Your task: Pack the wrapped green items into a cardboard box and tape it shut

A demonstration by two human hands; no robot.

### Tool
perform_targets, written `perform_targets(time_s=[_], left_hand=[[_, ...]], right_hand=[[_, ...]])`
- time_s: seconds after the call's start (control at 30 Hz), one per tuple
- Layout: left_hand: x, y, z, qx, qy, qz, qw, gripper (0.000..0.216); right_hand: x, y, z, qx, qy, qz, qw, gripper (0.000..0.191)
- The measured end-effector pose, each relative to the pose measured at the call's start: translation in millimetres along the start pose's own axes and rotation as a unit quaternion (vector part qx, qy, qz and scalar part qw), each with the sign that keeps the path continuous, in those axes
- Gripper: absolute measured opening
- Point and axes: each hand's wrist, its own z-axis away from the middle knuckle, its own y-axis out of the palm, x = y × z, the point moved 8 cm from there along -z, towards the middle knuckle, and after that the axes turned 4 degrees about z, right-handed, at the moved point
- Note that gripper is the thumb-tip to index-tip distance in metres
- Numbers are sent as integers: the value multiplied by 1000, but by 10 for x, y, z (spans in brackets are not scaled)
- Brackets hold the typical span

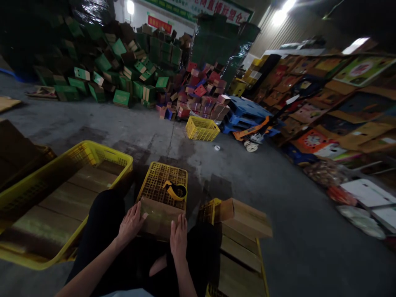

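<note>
A small brown cardboard box (157, 216) rests at the near edge of an upturned yellow crate (159, 181) in front of my knees. My left hand (131, 225) lies flat against the box's left side, fingers stretched out. On the near right of the box, my right hand (178, 239) presses flat with its fingers together and extended. A yellow tape dispenser (175, 190) sits on the crate just beyond the box.
A big yellow crate (77, 154) with flat cardboard stands at my left. More brown boxes (244, 218) are stacked in a crate at my right. Farther off are another yellow crate (202, 128), piles of green and red boxes (130, 70), blue pallets (247, 111) and flattened cartons along the right.
</note>
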Motion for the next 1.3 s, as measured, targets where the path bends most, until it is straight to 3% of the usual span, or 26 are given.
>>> perform_targets(time_s=[0.13,0.37,0.63,0.9,1.1,1.3], left_hand=[[-168,-32,138,-32,35,-17,999,70],[-500,31,191,0,119,-24,993,57],[-781,206,114,42,213,-24,976,58],[-758,168,106,66,210,-15,975,62],[-672,64,24,58,159,13,986,50],[-258,-30,18,32,86,16,996,54]], right_hand=[[19,-13,63,14,12,30,999,65],[105,23,63,68,60,106,990,65],[553,80,-34,136,72,116,981,54],[629,85,-10,126,7,74,989,56],[256,-31,-3,95,28,99,990,57],[-19,-91,76,52,14,33,998,65]])
